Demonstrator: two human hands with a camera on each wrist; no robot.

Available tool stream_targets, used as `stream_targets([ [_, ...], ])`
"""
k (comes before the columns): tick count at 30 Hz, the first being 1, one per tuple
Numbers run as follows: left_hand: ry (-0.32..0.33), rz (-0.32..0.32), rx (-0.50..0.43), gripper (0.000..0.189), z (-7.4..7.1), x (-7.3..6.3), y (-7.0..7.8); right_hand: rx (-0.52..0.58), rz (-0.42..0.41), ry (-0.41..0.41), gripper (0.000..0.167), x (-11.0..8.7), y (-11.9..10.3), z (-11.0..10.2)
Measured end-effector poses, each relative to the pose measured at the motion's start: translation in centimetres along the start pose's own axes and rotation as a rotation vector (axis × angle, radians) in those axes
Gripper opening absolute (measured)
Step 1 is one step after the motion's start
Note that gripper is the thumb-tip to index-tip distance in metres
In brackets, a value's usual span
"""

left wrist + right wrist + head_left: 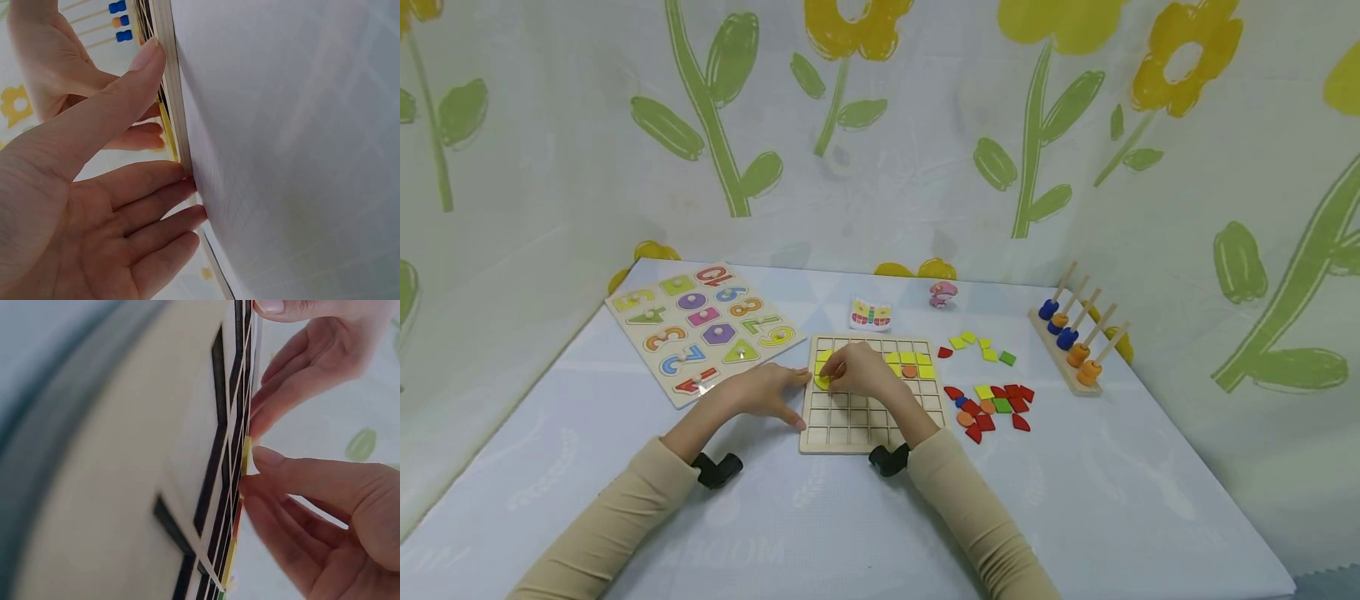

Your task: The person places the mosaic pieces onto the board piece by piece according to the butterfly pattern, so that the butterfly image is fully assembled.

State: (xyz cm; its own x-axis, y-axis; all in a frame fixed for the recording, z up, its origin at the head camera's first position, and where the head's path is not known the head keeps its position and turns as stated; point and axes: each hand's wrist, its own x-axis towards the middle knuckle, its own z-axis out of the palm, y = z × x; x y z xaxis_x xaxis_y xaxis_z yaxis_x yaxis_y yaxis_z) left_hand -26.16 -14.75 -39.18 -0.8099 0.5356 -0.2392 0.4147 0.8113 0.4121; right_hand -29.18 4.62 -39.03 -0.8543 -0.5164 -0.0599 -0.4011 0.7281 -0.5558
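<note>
A square wooden grid board (850, 437) lies in front of me, with yellow tiles and an orange disc (909, 372) in its upper rows. At the left column, my right hand (863, 368) pinches a round-edged yellow tile (822, 383) between thumb and fingers. In the right wrist view, that tile (247, 453) sits close against the board, partly hidden by the fingertips. My left hand (767, 392) rests along the board's left edge, thumb and fingers spread. The left wrist view shows its fingertips (190, 187) touching the board's side, fingers loosely extended.
Loose red, yellow, green, orange and blue pieces (985, 422) lie right of the board. Behind it stand a butterfly pattern card (871, 314) and a pink figurine (942, 293). A number-and-shape puzzle (703, 333) lies left; a peg stand with beads (1078, 358) is at the right.
</note>
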Motion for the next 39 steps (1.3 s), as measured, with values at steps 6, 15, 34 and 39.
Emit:
stream_targets([
  [6,0.002,0.004,-0.004,0.085,0.0,0.0,0.1,-0.038,-0.001,0.001,0.013,-0.2,-0.3,-0.1],
  [15,-0.002,-0.001,-0.007,0.086,0.0,0.2,0.0,-0.058,-0.026,-0.001,0.012,-0.3,0.1,-0.5],
  [34,-0.002,0.005,0.015,0.087,0.1,0.3,0.0,0.021,0.004,0.137,0.021,-2.1,2.9,-5.4],
  [39,0.006,0.002,0.016,0.088,0.2,0.2,0.0,0.026,0.037,0.198,0.022,-2.8,4.3,-6.7],
])
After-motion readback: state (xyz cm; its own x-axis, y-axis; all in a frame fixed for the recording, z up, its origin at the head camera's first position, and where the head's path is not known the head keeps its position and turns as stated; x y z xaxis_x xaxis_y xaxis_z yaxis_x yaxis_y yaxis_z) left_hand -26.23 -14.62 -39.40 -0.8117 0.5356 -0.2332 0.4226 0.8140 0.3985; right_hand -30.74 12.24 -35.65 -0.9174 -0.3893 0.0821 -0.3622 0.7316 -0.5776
